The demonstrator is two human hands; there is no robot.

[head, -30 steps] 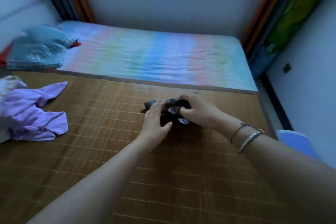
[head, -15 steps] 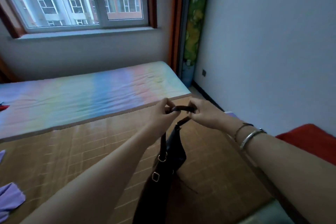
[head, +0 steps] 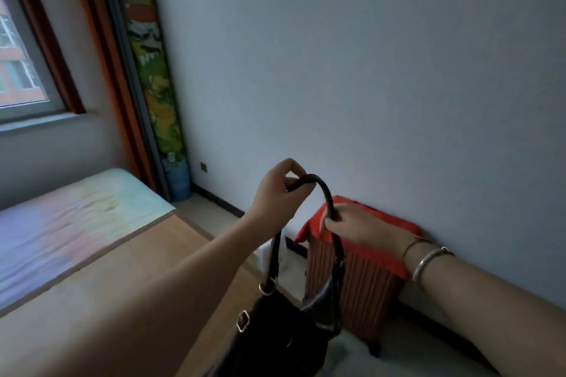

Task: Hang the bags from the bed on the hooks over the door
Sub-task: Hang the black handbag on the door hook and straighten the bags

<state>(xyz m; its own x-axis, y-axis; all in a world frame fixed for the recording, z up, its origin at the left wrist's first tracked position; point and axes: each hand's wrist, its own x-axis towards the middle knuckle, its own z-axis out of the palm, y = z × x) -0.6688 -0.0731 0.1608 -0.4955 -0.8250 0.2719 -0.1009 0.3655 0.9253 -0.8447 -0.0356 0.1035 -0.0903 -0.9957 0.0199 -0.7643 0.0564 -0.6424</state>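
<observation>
A black handbag [head: 275, 333] with metal buckles hangs in the air past the right edge of the bed [head: 92, 254]. Its dark strap [head: 324, 193] arches up between my hands. My left hand [head: 278, 193] pinches the top of the strap. My right hand [head: 352, 223], with bracelets on the wrist, grips the strap lower on the right side. The door and its hooks are out of view.
A striped wooden stand with a red cloth on top [head: 361, 263] stands against the white wall just behind the bag. A rolled colourful mat [head: 156, 79] leans in the corner by the orange curtain [head: 101, 49] and window. Pale floor [head: 214, 217] runs between bed and wall.
The bag has been lifted off the bamboo mat by its strap and carried right, off the bed. My view has swung from the bed towards the right wall.
</observation>
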